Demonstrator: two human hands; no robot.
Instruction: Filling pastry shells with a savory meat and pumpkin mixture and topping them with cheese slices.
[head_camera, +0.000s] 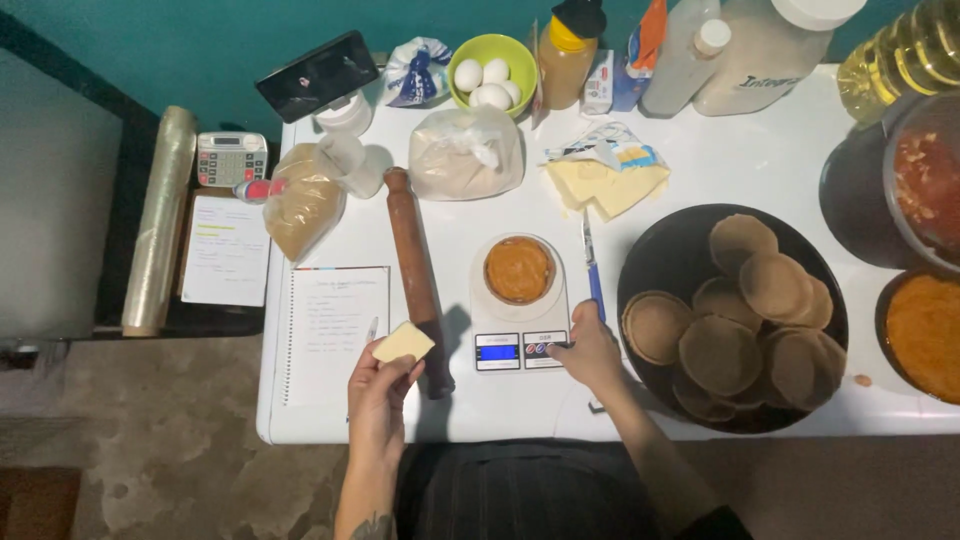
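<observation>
Much is cut off at the frame's edges: the oil bottle (905, 55) at upper right, the dark bowl of red sauce (925, 185) below it, and the orange purée bowl (920, 335) at the right edge. The jugs along the top lose their tops, and their labels are too small to make out. The writing in my notebook (335, 325) is unreadable too.

My left hand (380, 390) pinches a pale butter slab (403, 343), low and left of centre, above the bench (720, 160) edge. My right hand (590, 355) lies on the bench, fingertips touching the scale (520, 345) by its buttons; it grasps nothing.

On the scale sits one small dish of orange paste (518, 270). I count four eggs in the green bowl (490, 72) and about nine dough discs stacked on the black plate (665, 255), some hidden under others. Two bags of brown powder (465, 152) lie at upper centre and left.

The rolling pin (415, 270) lies between my left hand and the scale; a blue pen (592, 265) lies right of it.
</observation>
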